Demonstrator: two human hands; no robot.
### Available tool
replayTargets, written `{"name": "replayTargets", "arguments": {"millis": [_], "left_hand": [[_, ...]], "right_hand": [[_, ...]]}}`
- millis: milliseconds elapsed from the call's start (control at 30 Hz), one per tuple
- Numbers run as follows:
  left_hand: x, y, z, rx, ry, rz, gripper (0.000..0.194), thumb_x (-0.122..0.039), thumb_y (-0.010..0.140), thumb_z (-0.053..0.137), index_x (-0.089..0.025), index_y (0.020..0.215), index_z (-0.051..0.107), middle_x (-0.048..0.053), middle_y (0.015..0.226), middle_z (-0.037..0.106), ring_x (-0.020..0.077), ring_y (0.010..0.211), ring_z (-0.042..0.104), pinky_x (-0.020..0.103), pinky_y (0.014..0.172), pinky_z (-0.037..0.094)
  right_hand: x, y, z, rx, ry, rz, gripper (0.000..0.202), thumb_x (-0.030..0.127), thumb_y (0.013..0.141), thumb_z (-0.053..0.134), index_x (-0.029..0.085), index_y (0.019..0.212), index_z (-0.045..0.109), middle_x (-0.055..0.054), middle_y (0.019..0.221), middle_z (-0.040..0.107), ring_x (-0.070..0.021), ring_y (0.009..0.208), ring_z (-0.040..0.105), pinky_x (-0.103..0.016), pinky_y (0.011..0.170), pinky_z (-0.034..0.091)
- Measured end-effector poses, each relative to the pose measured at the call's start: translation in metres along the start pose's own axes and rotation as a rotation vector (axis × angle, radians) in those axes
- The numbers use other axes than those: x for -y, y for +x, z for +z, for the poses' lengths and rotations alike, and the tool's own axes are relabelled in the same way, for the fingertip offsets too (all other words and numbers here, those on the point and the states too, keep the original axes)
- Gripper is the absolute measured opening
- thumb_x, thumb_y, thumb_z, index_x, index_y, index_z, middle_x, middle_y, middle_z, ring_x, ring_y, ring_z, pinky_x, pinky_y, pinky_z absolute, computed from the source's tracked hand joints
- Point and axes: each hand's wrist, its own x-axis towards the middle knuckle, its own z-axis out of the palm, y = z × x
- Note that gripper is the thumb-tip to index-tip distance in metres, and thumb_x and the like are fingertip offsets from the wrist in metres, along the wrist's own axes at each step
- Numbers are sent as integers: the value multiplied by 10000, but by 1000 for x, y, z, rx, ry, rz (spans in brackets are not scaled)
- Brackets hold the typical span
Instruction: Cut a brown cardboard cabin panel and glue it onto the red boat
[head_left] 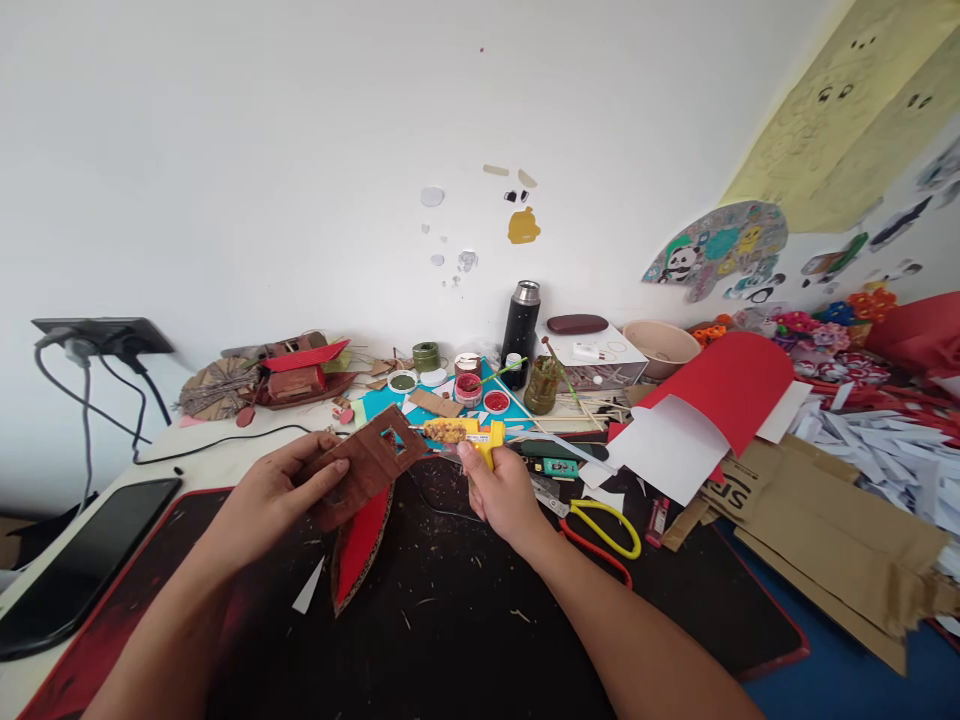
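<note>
My left hand (289,485) grips a brown cardboard piece (364,465) with a small cut-out window, fingers on its left part. My right hand (499,490) is wrapped round the handle of a yellow glue gun (480,435). The gun's barrel points left, and its tip is close beside the cardboard's right edge; whether they touch I cannot tell. A translucent glue stick (574,447) sticks out behind the gun. Below the cardboard lies a pointed red piece with brown edges (360,555), its upper end hidden behind the cardboard.
Scissors (607,528) with yellow and red handles lie right of my right hand. Behind stand paint pots (469,388), a black flask (521,325) and a brush jar (541,385). A phone (90,560) lies left; red paper (739,385) and cardboard sheets (840,530) lie right.
</note>
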Motion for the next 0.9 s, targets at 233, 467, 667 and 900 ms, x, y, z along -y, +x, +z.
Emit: {"name": "replayTargets", "arguments": {"millis": [233, 467, 667, 900], "left_hand": [[-2, -1, -2, -16, -7, -6, 517, -697, 826, 657, -213, 1004, 700, 58, 996, 766, 271, 916, 670, 336, 804, 555], [2, 0, -3, -8, -23, -8, 509, -678, 839, 655, -220, 1060, 692, 72, 1051, 776, 291, 995, 695, 349, 850, 559], [6, -1, -4, -22, -29, -7, 501, -679, 854, 653, -229, 1071, 687, 65, 1065, 776, 274, 977, 700, 334, 842, 565], [6, -2, -5, -60, -21, -10, 492, -668, 846, 662, -228, 1063, 703, 71, 1078, 783, 281, 987, 699, 345, 855, 570]], "right_hand": [[0, 0, 0, -4, 16, -5, 638, 860, 806, 629, 260, 672, 458, 115, 414, 339, -89, 311, 341, -243, 319, 273], [2, -1, 1, -1, -5, -8, 643, 860, 814, 616, 264, 651, 440, 107, 412, 343, -91, 311, 346, -248, 319, 278], [2, -1, 0, 1, -6, -5, 632, 848, 824, 614, 269, 653, 428, 110, 418, 336, -92, 314, 348, -248, 325, 282], [0, -1, -1, 5, -42, -13, 625, 836, 851, 593, 265, 650, 440, 98, 414, 365, -95, 323, 356, -250, 332, 278]]}}
